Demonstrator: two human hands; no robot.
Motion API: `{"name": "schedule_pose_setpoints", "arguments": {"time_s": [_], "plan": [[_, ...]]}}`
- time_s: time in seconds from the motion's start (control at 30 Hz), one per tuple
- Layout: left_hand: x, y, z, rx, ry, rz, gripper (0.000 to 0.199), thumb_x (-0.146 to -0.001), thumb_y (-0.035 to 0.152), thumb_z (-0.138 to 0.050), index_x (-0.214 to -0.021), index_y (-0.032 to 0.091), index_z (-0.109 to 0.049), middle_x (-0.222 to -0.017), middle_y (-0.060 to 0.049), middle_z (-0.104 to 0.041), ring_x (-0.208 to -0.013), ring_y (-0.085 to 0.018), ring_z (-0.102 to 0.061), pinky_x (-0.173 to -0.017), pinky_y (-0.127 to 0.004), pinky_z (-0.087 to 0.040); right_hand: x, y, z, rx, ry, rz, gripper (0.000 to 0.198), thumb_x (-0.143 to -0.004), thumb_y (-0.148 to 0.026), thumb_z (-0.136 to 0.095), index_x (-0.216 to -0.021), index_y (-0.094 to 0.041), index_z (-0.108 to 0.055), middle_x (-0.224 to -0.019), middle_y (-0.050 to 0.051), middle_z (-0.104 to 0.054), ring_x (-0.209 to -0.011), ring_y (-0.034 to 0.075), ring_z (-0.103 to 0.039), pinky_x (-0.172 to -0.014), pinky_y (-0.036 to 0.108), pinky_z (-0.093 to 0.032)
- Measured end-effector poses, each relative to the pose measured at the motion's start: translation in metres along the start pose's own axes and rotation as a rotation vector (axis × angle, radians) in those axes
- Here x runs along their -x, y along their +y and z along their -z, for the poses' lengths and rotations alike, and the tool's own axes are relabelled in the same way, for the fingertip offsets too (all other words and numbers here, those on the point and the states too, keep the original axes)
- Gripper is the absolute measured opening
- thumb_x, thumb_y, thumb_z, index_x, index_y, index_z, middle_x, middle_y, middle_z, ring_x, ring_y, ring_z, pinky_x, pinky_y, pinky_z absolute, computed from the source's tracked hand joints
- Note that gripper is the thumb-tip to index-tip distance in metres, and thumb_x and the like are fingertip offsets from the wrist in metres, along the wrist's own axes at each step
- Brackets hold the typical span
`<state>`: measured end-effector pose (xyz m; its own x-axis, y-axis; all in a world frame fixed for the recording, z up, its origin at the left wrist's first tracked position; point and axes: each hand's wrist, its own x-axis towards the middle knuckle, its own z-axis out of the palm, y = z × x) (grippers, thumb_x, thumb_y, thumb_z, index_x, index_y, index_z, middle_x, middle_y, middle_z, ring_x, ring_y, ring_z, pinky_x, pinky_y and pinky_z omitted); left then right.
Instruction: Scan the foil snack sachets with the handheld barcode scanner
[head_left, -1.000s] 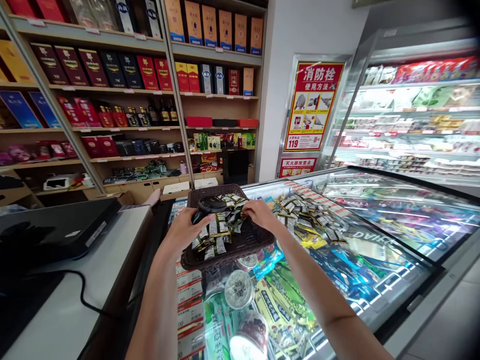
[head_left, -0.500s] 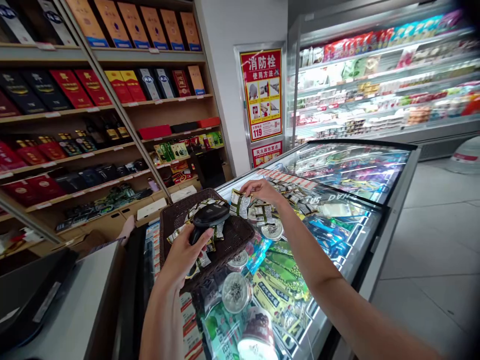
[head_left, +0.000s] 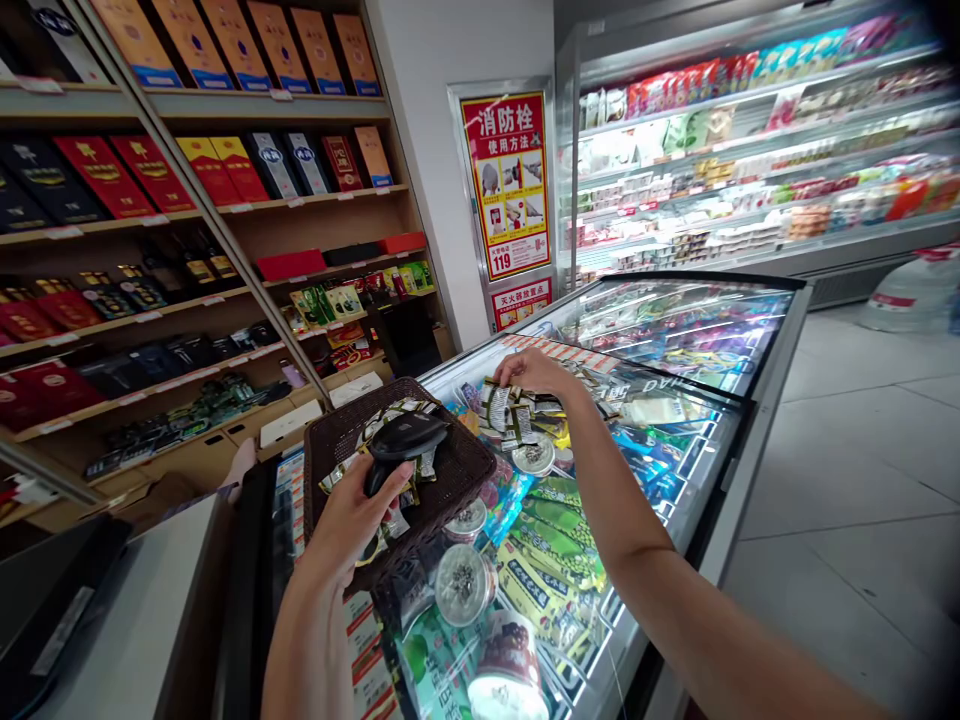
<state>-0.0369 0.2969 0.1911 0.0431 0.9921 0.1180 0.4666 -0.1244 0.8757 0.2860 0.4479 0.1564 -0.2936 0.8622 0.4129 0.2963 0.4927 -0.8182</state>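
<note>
My left hand [head_left: 354,515] is wrapped round the handle of a black barcode scanner [head_left: 409,436]. The scanner's head is over a dark brown woven basket [head_left: 465,478], which stands on the freezer's glass top. Inside the basket lie several small foil snack packets [head_left: 397,415], partly hidden by the scanner and my hand. My right hand [head_left: 536,372] pinches the top of a small snack packet [head_left: 493,408] to the right of the basket. More of these packets [head_left: 521,428] lie on the glass close below my fingers, overlapping one another.
The chest freezer [head_left: 739,440] shows ice cream bags and tubs [head_left: 463,583] beneath its glass. At lower left is a grey counter [head_left: 161,610] with a black device [head_left: 56,600]. Shelves of boxed bottles [head_left: 217,170] rise on the left; a lit refrigerated case [head_left: 750,150] stands at the back right.
My right hand has moved the packet away from the basket's edge, rightward onto the pile on the glass. My left hand keeps the scanner over the basket. The view has shifted slightly.
</note>
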Motion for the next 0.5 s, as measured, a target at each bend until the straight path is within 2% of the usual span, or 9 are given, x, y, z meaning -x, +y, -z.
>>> {"name": "schedule_pose_setpoints", "arguments": {"time_s": [0.13, 0.2, 0.3, 0.4, 0.5], "plan": [[0.003, 0.003, 0.002, -0.009, 0.059, -0.007, 0.055, -0.066, 0.075, -0.068, -0.077, 0.022, -0.057, -0.062, 0.004, -0.050, -0.056, -0.014, -0.049, -0.049, -0.025, -0.041, 0.015, 0.012, 0.025, 0.167, -0.160, -0.283, 0.023, -0.058, -0.004, -0.055, -0.066, -0.015, -0.074, -0.083, 0.003, -0.076, -0.085, 0.017, -0.069, -0.076, 0.022, -0.051], [0.002, 0.001, 0.008, -0.026, 0.065, 0.005, 0.057, -0.065, 0.076, -0.068, -0.078, 0.022, -0.057, -0.062, 0.004, -0.051, -0.057, -0.015, -0.050, -0.050, -0.025, -0.041, 0.020, 0.017, 0.029, 0.250, -0.222, -0.465, 0.022, -0.056, 0.000, -0.061, -0.064, -0.016, -0.074, -0.074, 0.002, -0.075, -0.079, 0.018, -0.070, -0.074, 0.022, -0.053], [-0.002, -0.005, 0.022, -0.040, 0.058, 0.014, 0.056, -0.066, 0.075, -0.069, -0.078, 0.022, -0.056, -0.061, 0.004, -0.052, -0.056, -0.014, -0.051, -0.051, -0.025, -0.042, 0.022, 0.024, 0.026, 0.390, -0.214, -0.693, 0.018, -0.056, 0.002, -0.071, -0.059, -0.016, -0.072, -0.061, 0.004, -0.070, -0.069, 0.020, -0.070, -0.071, 0.028, -0.055], [-0.003, -0.010, 0.040, -0.042, 0.074, 0.024, 0.056, -0.065, 0.074, -0.071, -0.077, 0.021, -0.057, -0.060, 0.003, -0.055, -0.055, -0.014, -0.051, -0.050, -0.025, -0.042, 0.017, 0.028, 0.019, 0.623, -0.151, -0.730, 0.012, -0.063, -0.002, -0.076, -0.066, -0.014, -0.075, -0.072, 0.010, -0.074, -0.075, 0.024, -0.072, -0.075, 0.033, -0.056], [0.002, -0.012, 0.055, -0.051, 0.154, 0.092, 0.057, -0.064, 0.075, -0.071, -0.080, 0.021, -0.059, -0.059, 0.003, -0.057, -0.053, -0.014, -0.051, -0.048, -0.025, -0.041, 0.007, 0.027, 0.010, 0.803, -0.094, -0.647, 0.014, -0.071, -0.005, -0.072, -0.083, -0.009, -0.078, -0.094, 0.018, -0.076, -0.095, 0.028, -0.072, -0.087, 0.033, -0.053]]}}
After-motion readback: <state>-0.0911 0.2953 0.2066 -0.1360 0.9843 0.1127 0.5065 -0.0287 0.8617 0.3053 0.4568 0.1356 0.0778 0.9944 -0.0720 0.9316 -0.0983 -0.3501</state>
